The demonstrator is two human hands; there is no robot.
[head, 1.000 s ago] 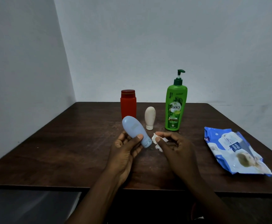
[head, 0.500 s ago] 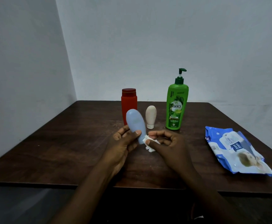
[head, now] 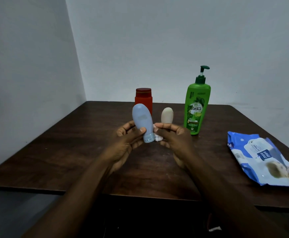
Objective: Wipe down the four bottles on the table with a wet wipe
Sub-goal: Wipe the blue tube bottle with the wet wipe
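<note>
Two hands work nearest the camera. The left hand [head: 126,140] grips a pale blue, rounded plastic squeeze bottle [head: 142,121]. Its thumb lies across the lower front and its fingers curl behind. The bottle is held upright, cap end down, clear of the dark brown wooden table [head: 71,152]. Judgement: it is lifted so that every side can be reached.

The right hand [head: 173,140], just right of the blue bottle, has its fingers curled in. It pinches a small bunched white wet wipe [head: 158,138], which touches the blue bottle's lower right side beside the cap. Judgement: the cap and neck area is being wiped. The low left-hand grip leaves the upper body exposed.

Well right of the blue bottle, a soft blue-and-white plastic wipe pack [head: 264,160] lies flat on the table, within reach for a fresh sheet. I cannot tell whether its flap is open.

Just behind and right of the blue bottle stands a small cream oval bottle [head: 167,115], resting on its cap. Farther right and behind stands a tall green plastic pump bottle [head: 196,107]. Directly behind the blue bottle is a red cylindrical bottle [head: 143,98] with a red lid, partly hidden by it.

All three are upright and apart. Judgement: they are lined up to be taken in turn. Nothing shows whether any has been wiped.
</note>
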